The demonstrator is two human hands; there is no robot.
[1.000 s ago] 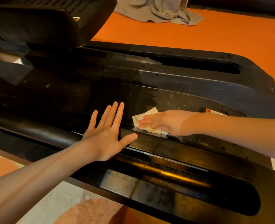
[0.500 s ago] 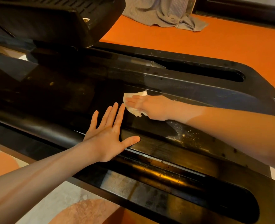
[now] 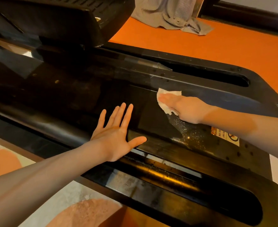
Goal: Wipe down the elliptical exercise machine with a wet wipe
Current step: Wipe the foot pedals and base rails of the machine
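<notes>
The elliptical machine's glossy black base cover (image 3: 69,89) fills the view. My right hand (image 3: 185,108) lies flat on a white wet wipe (image 3: 167,93) and presses it onto the cover's middle panel, just below the far ridge. A dusty, speckled patch (image 3: 189,133) shows below that hand. My left hand (image 3: 117,135) rests palm down with its fingers spread on the cover, left of the wipe and nearer to me, holding nothing.
A black pedal (image 3: 61,18) overhangs the cover at the top left. Long rail slots run along the near side (image 3: 167,185) and the far side (image 3: 208,77). A warning sticker (image 3: 225,136) sits under my right forearm. Grey cloth (image 3: 172,15) lies on the orange floor (image 3: 216,46) behind.
My right hand has slid the wipe from the near edge of the panel up toward the far ridge. My left hand has stayed in place.
</notes>
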